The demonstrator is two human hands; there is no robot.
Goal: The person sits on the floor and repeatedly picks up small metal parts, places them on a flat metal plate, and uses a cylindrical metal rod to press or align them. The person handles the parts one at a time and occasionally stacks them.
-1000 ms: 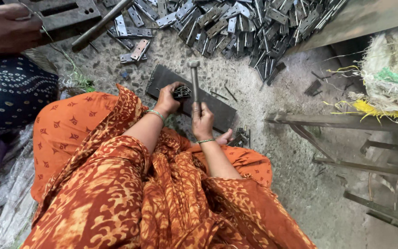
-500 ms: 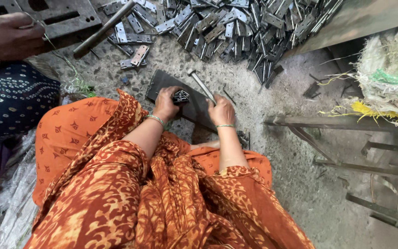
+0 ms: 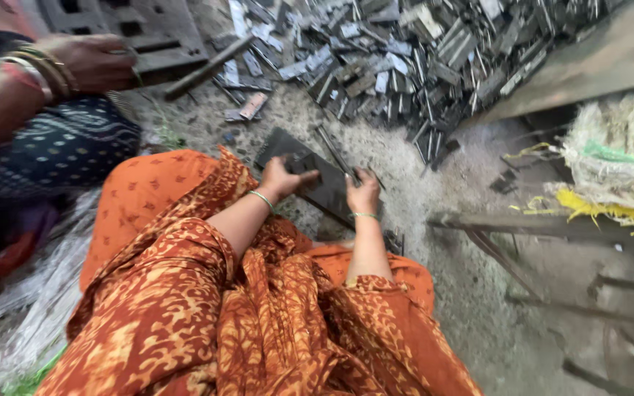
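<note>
I sit on the ground in an orange patterned garment. A dark flat metal plate [image 3: 326, 192] lies in front of my knees. My left hand [image 3: 285, 176] rests on the plate, its fingers pinching a small dark metal piece [image 3: 307, 174]. My right hand [image 3: 364, 193] is closed around the handle of a thin metal hammer [image 3: 334, 149], whose head lies low on the plate, pointing away from me. Both wrists wear thin green bangles.
A large heap of small grey metal pieces [image 3: 412, 59] lies beyond the plate. Another person's hand [image 3: 93, 62] with bangles sits at the upper left by a slotted metal block [image 3: 133, 29]. A rod [image 3: 210, 66] lies nearby; frayed sacking [image 3: 618, 161] and metal frames [image 3: 537, 227] are at the right.
The hammer stood upright over the plate a second ago; now it lies low and tilted away. My right hand shifted right, and the view moved closer.
</note>
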